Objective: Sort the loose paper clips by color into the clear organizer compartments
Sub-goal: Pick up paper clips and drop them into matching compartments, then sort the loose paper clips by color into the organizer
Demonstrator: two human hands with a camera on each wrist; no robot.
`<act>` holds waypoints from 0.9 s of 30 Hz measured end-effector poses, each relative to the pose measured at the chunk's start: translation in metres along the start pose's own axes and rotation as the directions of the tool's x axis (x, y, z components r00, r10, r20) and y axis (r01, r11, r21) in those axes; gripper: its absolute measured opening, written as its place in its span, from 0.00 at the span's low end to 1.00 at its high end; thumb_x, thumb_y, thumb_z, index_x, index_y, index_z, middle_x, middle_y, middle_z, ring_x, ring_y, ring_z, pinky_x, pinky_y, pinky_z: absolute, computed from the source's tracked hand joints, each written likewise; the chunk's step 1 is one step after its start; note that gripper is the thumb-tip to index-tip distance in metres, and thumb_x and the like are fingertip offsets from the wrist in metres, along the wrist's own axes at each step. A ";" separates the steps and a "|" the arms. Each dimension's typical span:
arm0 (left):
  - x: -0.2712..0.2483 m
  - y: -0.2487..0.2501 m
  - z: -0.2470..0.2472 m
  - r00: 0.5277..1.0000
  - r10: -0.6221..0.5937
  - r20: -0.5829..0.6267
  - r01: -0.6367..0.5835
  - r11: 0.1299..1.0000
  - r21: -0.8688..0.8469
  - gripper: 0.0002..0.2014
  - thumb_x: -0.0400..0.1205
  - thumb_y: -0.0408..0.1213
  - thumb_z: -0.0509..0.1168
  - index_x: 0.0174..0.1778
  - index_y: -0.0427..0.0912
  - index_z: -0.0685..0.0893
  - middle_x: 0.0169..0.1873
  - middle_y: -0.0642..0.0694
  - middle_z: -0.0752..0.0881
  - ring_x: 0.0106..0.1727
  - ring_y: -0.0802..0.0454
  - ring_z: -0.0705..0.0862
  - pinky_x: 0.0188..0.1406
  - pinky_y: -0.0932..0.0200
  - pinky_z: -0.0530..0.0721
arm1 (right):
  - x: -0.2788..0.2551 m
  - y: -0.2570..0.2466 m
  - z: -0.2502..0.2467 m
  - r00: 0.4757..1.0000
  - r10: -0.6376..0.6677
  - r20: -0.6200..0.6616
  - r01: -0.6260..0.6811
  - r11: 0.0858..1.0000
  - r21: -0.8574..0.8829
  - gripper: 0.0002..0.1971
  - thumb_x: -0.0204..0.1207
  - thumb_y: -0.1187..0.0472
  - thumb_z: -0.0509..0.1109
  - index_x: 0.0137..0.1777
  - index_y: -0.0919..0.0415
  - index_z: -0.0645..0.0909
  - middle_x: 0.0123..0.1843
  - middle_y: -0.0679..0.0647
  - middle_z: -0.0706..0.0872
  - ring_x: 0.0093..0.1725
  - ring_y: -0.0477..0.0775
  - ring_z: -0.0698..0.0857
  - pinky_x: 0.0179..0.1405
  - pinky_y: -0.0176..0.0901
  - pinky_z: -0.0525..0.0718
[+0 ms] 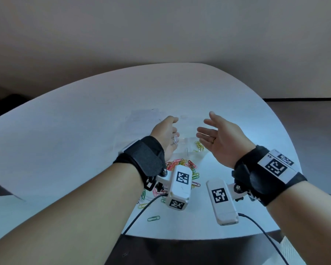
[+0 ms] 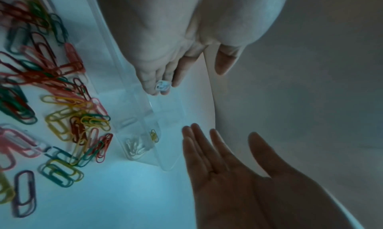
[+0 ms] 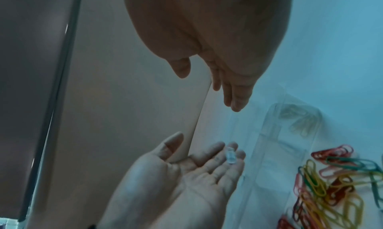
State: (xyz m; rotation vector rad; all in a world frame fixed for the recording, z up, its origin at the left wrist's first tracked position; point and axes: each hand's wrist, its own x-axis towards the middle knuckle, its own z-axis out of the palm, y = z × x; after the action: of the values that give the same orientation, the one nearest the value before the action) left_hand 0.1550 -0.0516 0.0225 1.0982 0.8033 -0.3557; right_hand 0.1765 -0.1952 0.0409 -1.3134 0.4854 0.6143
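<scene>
Nearest you, a lone green paper clip (image 1: 153,218) lies on the white table (image 1: 65,131), with the mixed pile of colored paper clips (image 1: 183,167) beyond it. Past the pile sits the clear organizer (image 2: 145,117), holding white clips (image 2: 134,148) and yellow clips (image 2: 154,135) in separate compartments. Above it, your left hand (image 1: 165,134) has white paper clips (image 1: 175,139) lying on its loosely extended fingers, and your right hand (image 1: 221,139) is spread flat, holding nothing.
</scene>
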 end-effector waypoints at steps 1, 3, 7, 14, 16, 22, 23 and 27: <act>0.001 -0.001 0.001 1.000 -0.018 0.013 0.018 1.000 0.025 0.29 0.84 0.47 0.60 0.77 0.32 0.68 0.75 0.34 0.70 0.77 0.42 0.69 0.76 0.50 0.68 | -0.003 -0.003 -0.005 1.000 -0.008 -0.003 0.008 1.000 0.007 0.23 0.84 0.47 0.63 0.71 0.62 0.74 0.67 0.64 0.81 0.66 0.60 0.82 0.65 0.47 0.80; 0.001 -0.004 0.001 0.999 -0.038 0.038 0.036 0.997 0.063 0.33 0.84 0.49 0.59 0.80 0.31 0.63 0.79 0.35 0.66 0.81 0.43 0.62 0.81 0.49 0.60 | -0.009 -0.008 -0.013 1.000 -0.029 -0.002 0.029 0.999 0.022 0.21 0.84 0.48 0.63 0.69 0.62 0.76 0.64 0.64 0.83 0.64 0.60 0.84 0.63 0.47 0.82; -0.010 -0.006 -0.006 0.999 0.049 0.004 -0.050 0.994 0.098 0.24 0.85 0.45 0.60 0.74 0.36 0.74 0.74 0.38 0.74 0.76 0.44 0.71 0.75 0.51 0.69 | -0.025 -0.015 -0.020 0.997 -0.076 0.027 0.075 0.997 0.019 0.15 0.84 0.51 0.64 0.61 0.62 0.81 0.58 0.62 0.87 0.58 0.61 0.88 0.61 0.50 0.85; -0.064 -0.009 -0.030 0.923 0.377 0.071 -0.350 0.753 0.557 0.10 0.84 0.31 0.58 0.51 0.41 0.85 0.44 0.43 0.90 0.40 0.49 0.86 0.41 0.55 0.83 | -0.058 -0.012 -0.008 0.966 -0.199 0.165 0.241 0.923 -0.299 0.07 0.82 0.60 0.66 0.54 0.60 0.85 0.45 0.57 0.90 0.40 0.57 0.87 0.42 0.46 0.83; -0.081 -0.015 -0.040 0.908 0.392 0.150 -0.384 0.631 0.675 0.09 0.81 0.30 0.61 0.47 0.45 0.85 0.41 0.46 0.90 0.38 0.50 0.86 0.39 0.56 0.84 | -0.066 -0.007 -0.003 0.947 -0.245 0.209 0.312 0.858 -0.407 0.06 0.82 0.61 0.66 0.52 0.59 0.85 0.43 0.55 0.91 0.37 0.54 0.87 0.41 0.45 0.81; -0.105 -0.038 -0.081 0.894 0.369 0.253 -0.357 0.248 0.901 0.06 0.77 0.38 0.69 0.44 0.55 0.86 0.38 0.56 0.86 0.41 0.56 0.84 0.41 0.61 0.82 | -0.085 0.027 0.009 0.897 -0.233 0.377 0.431 0.656 -0.620 0.04 0.80 0.62 0.69 0.49 0.55 0.85 0.43 0.53 0.92 0.36 0.48 0.88 0.40 0.45 0.83; -0.105 -0.043 -0.088 0.900 0.359 0.246 -0.340 0.226 0.913 0.05 0.76 0.39 0.70 0.44 0.55 0.86 0.38 0.56 0.86 0.40 0.56 0.83 0.41 0.61 0.81 | -0.086 0.035 0.010 0.889 -0.228 0.396 0.449 0.606 -0.657 0.03 0.79 0.61 0.71 0.50 0.55 0.85 0.41 0.52 0.92 0.35 0.45 0.88 0.38 0.42 0.82; -0.094 -0.056 -0.107 0.925 0.288 0.247 -0.299 0.153 0.942 0.05 0.74 0.40 0.74 0.43 0.52 0.86 0.37 0.55 0.86 0.40 0.54 0.83 0.42 0.59 0.80 | -0.078 0.061 0.013 0.869 -0.273 0.413 0.494 0.410 -0.767 0.04 0.73 0.59 0.78 0.46 0.55 0.88 0.33 0.42 0.87 0.28 0.31 0.83 0.27 0.21 0.75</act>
State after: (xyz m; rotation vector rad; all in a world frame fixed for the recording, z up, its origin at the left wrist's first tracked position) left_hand 0.0142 0.0079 0.0310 2.4648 0.2069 -0.5537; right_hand 0.0771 -0.1848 0.0491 -2.2017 -0.4353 0.6082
